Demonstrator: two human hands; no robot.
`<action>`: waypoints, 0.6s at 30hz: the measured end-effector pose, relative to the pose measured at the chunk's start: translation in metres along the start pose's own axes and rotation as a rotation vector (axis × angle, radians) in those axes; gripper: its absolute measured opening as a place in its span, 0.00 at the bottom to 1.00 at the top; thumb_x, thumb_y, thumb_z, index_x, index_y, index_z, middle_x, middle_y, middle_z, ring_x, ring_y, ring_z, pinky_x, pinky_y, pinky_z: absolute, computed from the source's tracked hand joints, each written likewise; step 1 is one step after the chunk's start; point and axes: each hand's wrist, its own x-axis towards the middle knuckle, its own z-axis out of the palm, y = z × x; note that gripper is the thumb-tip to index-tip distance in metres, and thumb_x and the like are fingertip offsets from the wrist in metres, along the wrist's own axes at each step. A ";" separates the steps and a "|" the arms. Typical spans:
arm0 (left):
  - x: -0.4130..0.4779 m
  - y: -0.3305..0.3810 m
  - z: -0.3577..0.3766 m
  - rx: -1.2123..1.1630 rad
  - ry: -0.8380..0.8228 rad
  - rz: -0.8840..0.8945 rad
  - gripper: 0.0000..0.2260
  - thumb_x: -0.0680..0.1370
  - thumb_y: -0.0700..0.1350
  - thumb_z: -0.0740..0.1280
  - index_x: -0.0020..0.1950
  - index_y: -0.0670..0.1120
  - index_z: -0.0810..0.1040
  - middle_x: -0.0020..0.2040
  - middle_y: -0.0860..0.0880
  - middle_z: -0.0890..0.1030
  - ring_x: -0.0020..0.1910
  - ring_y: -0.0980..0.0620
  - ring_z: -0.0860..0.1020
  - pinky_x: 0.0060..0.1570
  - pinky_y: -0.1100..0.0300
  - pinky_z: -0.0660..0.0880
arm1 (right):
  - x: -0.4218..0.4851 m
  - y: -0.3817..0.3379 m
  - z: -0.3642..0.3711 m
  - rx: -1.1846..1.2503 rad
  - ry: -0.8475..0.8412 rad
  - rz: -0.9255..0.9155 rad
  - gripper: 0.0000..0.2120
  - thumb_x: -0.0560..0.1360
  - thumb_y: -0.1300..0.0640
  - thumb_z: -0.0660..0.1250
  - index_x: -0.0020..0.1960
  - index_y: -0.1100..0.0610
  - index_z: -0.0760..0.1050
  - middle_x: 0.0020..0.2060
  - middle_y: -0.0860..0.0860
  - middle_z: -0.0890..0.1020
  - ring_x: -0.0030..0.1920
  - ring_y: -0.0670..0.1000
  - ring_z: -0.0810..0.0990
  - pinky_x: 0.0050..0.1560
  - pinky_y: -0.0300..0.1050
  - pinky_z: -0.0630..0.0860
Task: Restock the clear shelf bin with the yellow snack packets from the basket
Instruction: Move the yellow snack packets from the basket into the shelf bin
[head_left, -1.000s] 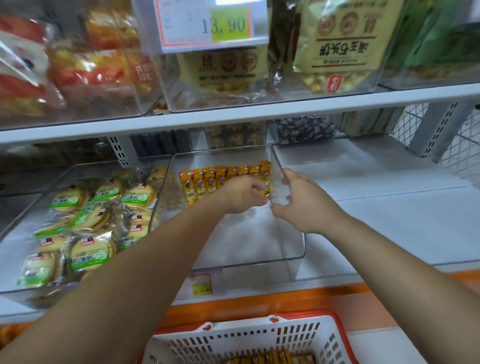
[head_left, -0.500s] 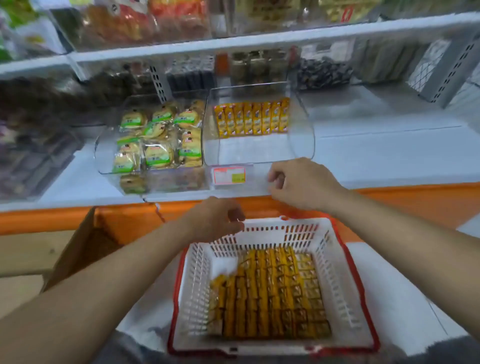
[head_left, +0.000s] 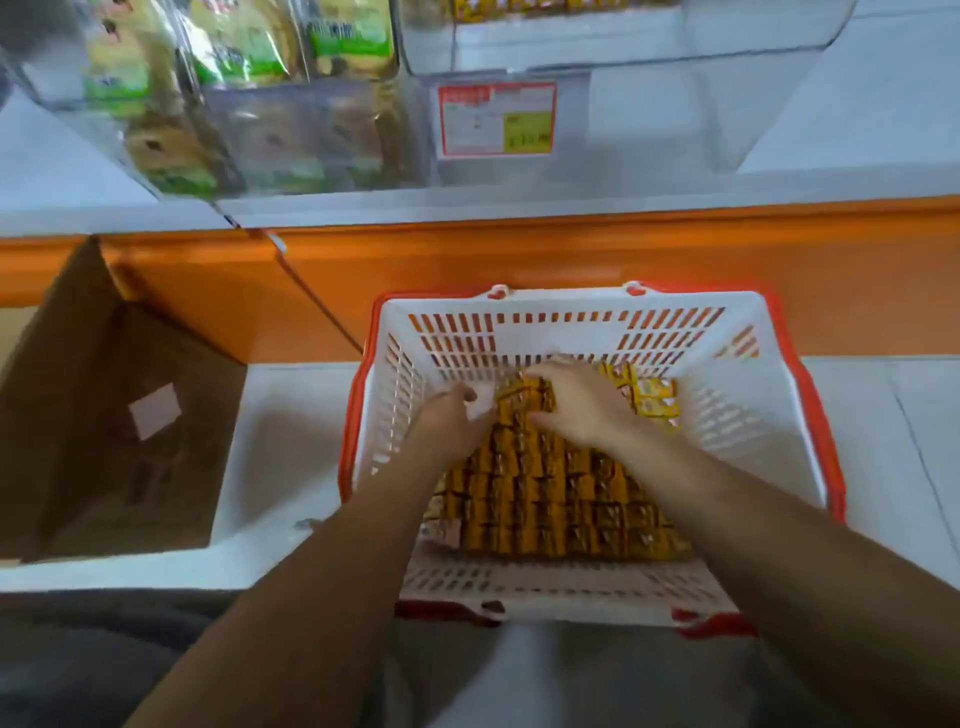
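A pale floor (head_left: 291, 467) carries the basket (head_left: 748, 431) at centre and an open cardboard box (head_left: 104, 415) at 9 o'clock. At 12 o'clock, the white shelf (head_left: 857, 130) bears two clear bins (head_left: 675, 104), side by side.

The basket (head_left: 592, 322) is open on top; 2 forearms cross its near rim. Packets (head_left: 561, 499) cover most of its floor. The clear bin (head_left: 649, 67) above is open-topped, its front wall raised.
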 end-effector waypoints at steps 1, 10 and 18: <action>0.007 -0.004 0.007 -0.042 0.004 -0.012 0.24 0.79 0.58 0.69 0.72 0.49 0.71 0.66 0.45 0.77 0.52 0.49 0.75 0.49 0.57 0.72 | 0.008 0.001 0.009 -0.026 0.048 -0.011 0.31 0.72 0.45 0.74 0.72 0.48 0.70 0.73 0.52 0.70 0.73 0.55 0.67 0.72 0.53 0.67; 0.035 -0.016 0.034 -0.128 -0.077 0.073 0.19 0.75 0.58 0.73 0.64 0.55 0.79 0.58 0.50 0.83 0.53 0.49 0.80 0.48 0.54 0.77 | 0.037 0.014 0.034 -0.170 0.070 -0.014 0.36 0.69 0.38 0.71 0.72 0.49 0.67 0.65 0.53 0.73 0.67 0.58 0.68 0.65 0.57 0.71; 0.029 -0.019 0.037 -0.291 -0.010 0.081 0.10 0.76 0.46 0.72 0.55 0.58 0.80 0.57 0.52 0.79 0.53 0.51 0.77 0.41 0.63 0.70 | 0.045 0.012 0.029 -0.078 -0.042 -0.063 0.35 0.67 0.42 0.77 0.69 0.50 0.68 0.65 0.51 0.77 0.65 0.56 0.74 0.63 0.54 0.73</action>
